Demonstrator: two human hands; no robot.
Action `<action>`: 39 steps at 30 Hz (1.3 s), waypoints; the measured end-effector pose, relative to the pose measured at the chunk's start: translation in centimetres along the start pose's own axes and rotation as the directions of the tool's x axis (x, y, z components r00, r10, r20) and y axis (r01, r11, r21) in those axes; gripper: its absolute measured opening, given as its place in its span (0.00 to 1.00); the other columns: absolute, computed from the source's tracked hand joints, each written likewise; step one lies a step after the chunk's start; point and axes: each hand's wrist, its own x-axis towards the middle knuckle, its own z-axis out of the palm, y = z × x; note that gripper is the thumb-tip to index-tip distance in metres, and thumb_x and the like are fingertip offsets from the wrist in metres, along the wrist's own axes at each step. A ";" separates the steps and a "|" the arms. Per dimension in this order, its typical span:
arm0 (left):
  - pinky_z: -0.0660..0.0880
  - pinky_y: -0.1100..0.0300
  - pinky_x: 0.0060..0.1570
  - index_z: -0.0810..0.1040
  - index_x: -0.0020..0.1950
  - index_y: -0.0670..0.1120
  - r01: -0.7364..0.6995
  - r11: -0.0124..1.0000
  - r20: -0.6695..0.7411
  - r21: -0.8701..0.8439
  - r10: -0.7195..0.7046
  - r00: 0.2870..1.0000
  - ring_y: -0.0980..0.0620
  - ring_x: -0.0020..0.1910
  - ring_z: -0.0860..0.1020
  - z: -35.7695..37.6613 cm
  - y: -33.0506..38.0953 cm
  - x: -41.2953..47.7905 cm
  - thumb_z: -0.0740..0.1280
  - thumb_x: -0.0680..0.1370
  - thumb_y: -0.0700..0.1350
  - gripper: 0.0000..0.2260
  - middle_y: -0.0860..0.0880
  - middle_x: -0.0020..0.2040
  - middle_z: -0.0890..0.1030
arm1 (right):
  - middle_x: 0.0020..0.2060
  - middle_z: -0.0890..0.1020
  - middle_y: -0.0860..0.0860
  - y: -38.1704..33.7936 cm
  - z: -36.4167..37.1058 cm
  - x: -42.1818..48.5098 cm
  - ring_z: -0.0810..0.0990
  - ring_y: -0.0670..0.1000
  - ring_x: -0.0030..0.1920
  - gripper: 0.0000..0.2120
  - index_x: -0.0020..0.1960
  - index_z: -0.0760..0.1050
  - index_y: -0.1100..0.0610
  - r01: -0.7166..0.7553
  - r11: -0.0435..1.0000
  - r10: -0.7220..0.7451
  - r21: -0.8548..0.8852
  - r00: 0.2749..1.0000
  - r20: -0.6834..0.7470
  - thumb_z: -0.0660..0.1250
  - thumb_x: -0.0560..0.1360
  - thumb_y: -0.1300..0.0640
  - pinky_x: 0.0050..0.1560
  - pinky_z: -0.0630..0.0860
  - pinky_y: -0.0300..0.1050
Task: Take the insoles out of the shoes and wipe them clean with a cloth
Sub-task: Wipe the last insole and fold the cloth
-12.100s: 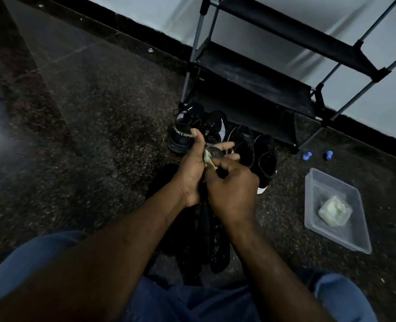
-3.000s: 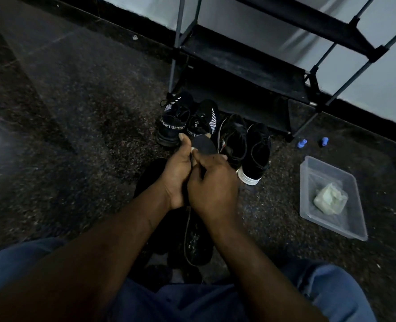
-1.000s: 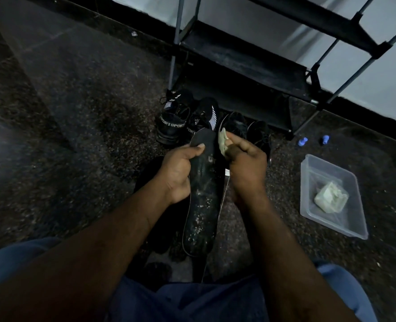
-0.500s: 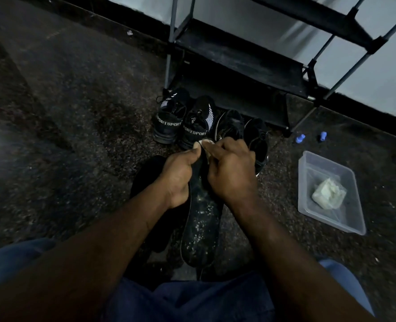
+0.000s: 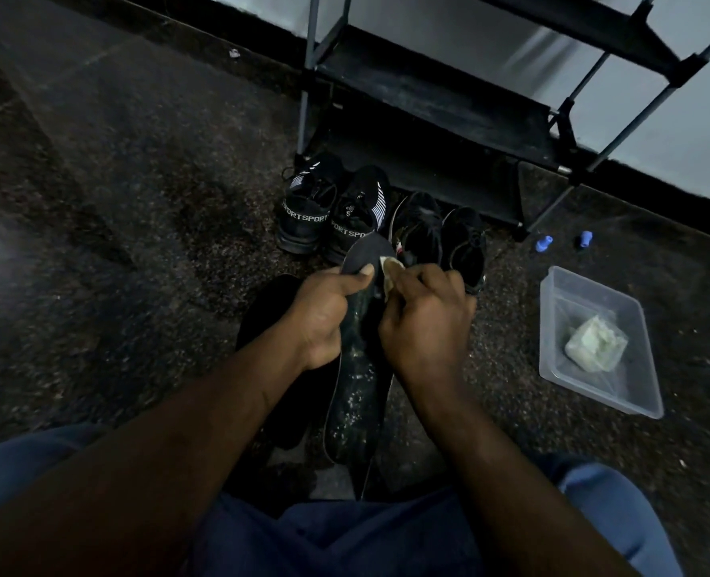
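the left hand (image 5: 324, 314) gripped a black insole (image 5: 355, 393) near its toe, thumb laid flat across the upper face and the other fingers curled round behind it. the insole was held above the floor (image 5: 136, 202) in front of the person, toe pointing away toward the shoes, heel down near the blue trousers (image 5: 386, 535); its lower half was flecked with pale specks. the right hand (image 5: 424, 322) had its fingers bunched together and clamped on a small pale cloth (image 5: 388, 268), pressing it to the right edge of the insole just below the toe, close beside the left thumb. beyond the hands, two sport shoes (image 5: 305, 214) stood side by side on the floor, and two plain shoes (image 5: 465, 247) stood just right of them, all four in front of the foot of a black rack (image 5: 428, 97) set against a pale wall (image 5: 698, 118). a dark flat shape (image 5: 270, 310) lay on the floor under the left wrist; whether it was another insole could not be told. to the right, well apart from the hands, a clear tub (image 5: 644, 393) held a pale wad (image 5: 594, 343), and two blue caps (image 5: 543, 243) lay beyond it near the rack's leg.
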 end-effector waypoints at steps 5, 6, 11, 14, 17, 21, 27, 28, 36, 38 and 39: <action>0.83 0.54 0.48 0.81 0.65 0.40 -0.037 0.998 -0.054 -0.048 0.034 0.998 0.45 0.52 0.86 0.1 0.2 0.1 0.62 0.86 0.44 0.12 0.41 0.56 0.86 | 0.46 0.80 0.49 -0.5 -0.2 1.4 0.76 0.56 0.50 0.22 0.64 0.82 0.48 0.035 0.997 -0.029 -0.071 0.997 0.073 0.59 0.73 0.52 0.45 0.69 0.52; 0.82 0.51 0.52 0.80 0.67 0.39 -0.051 0.996 -0.082 -0.074 0.045 0.996 0.43 0.55 0.85 -0.1 0.5 0.2 0.62 0.86 0.44 0.14 0.39 0.59 0.85 | 0.46 0.80 0.50 -0.5 -0.1 1.0 0.76 0.57 0.50 0.23 0.63 0.82 0.48 0.050 0.996 -0.044 -0.077 0.995 0.087 0.58 0.73 0.51 0.45 0.70 0.53; 0.83 0.48 0.56 0.79 0.66 0.36 -0.037 0.994 -0.133 -0.107 0.023 0.991 0.40 0.57 0.85 -0.6 1.1 0.3 0.61 0.86 0.45 0.15 0.37 0.59 0.85 | 0.45 0.80 0.49 0.2 0.7 -3.2 0.76 0.57 0.49 0.21 0.62 0.83 0.49 0.083 0.995 -0.078 -0.055 0.992 0.099 0.59 0.74 0.52 0.46 0.68 0.52; 0.84 0.55 0.43 0.82 0.57 0.39 -0.010 0.999 -0.077 -0.045 0.007 0.997 0.46 0.46 0.87 -0.2 0.5 0.1 0.61 0.86 0.43 0.12 0.42 0.49 0.88 | 0.45 0.80 0.49 0.5 0.6 -2.6 0.75 0.56 0.48 0.20 0.61 0.84 0.50 0.020 1.000 -0.020 -0.003 1.000 0.008 0.59 0.74 0.54 0.46 0.66 0.50; 0.82 0.55 0.44 0.82 0.62 0.41 -0.005 1.000 -0.052 0.002 0.005 0.999 0.45 0.48 0.86 0.0 0.2 0.0 0.63 0.86 0.43 0.11 0.42 0.52 0.87 | 0.46 0.79 0.49 0.1 0.3 -0.5 0.75 0.57 0.49 0.21 0.61 0.84 0.49 0.001 1.000 -0.001 -0.001 1.000 -0.013 0.58 0.73 0.53 0.45 0.66 0.49; 0.82 0.57 0.41 0.83 0.60 0.42 -0.003 1.000 -0.040 -0.021 0.002 0.999 0.47 0.46 0.86 0.2 0.2 -0.2 0.62 0.86 0.42 0.10 0.43 0.51 0.87 | 0.45 0.77 0.50 -0.3 0.0 0.9 0.75 0.56 0.49 0.23 0.61 0.83 0.49 0.019 1.000 -0.019 -0.001 1.000 0.021 0.57 0.72 0.53 0.46 0.69 0.51; 0.83 0.50 0.52 0.79 0.67 0.39 -0.060 0.996 -0.106 -0.064 0.053 0.993 0.40 0.56 0.85 -0.2 0.4 0.2 0.61 0.86 0.41 0.13 0.37 0.58 0.85 | 0.46 0.77 0.50 0.0 0.3 -2.3 0.75 0.56 0.49 0.24 0.63 0.83 0.50 0.079 0.997 -0.079 0.002 0.994 0.076 0.57 0.72 0.53 0.46 0.71 0.53; 0.83 0.50 0.53 0.79 0.67 0.40 -0.065 0.997 -0.094 -0.044 0.061 0.994 0.40 0.56 0.85 -0.2 0.2 0.2 0.61 0.86 0.40 0.13 0.38 0.58 0.85 | 0.45 0.77 0.50 0.0 0.3 -2.5 0.75 0.56 0.49 0.24 0.62 0.83 0.50 0.069 0.998 -0.069 0.007 0.995 0.071 0.57 0.72 0.54 0.46 0.71 0.54; 0.80 0.54 0.51 0.80 0.67 0.40 -0.057 0.997 0.051 0.058 0.054 0.997 0.44 0.53 0.84 0.4 -0.9 -0.2 0.62 0.83 0.35 0.13 0.38 0.58 0.85 | 0.46 0.78 0.49 -0.3 -0.3 2.2 0.76 0.56 0.50 0.20 0.62 0.83 0.49 -0.067 0.993 0.063 0.101 0.997 0.052 0.60 0.74 0.53 0.48 0.69 0.51; 0.81 0.57 0.47 0.80 0.65 0.38 -0.078 0.994 0.076 0.072 0.072 0.995 0.45 0.50 0.83 0.1 -0.5 0.0 0.61 0.81 0.31 0.15 0.39 0.53 0.85 | 0.47 0.80 0.49 -0.3 -0.3 2.5 0.76 0.56 0.52 0.21 0.63 0.83 0.48 -0.074 0.987 0.061 0.141 0.993 0.099 0.60 0.74 0.53 0.50 0.72 0.53; 0.81 0.59 0.44 0.81 0.63 0.38 -0.083 0.992 0.092 0.099 0.074 0.993 0.46 0.47 0.83 0.0 -0.3 0.0 0.60 0.80 0.29 0.16 0.41 0.50 0.85 | 0.47 0.81 0.49 -0.2 -0.3 2.6 0.77 0.56 0.52 0.21 0.62 0.83 0.48 -0.094 0.981 0.077 0.168 0.991 0.106 0.60 0.74 0.52 0.51 0.74 0.56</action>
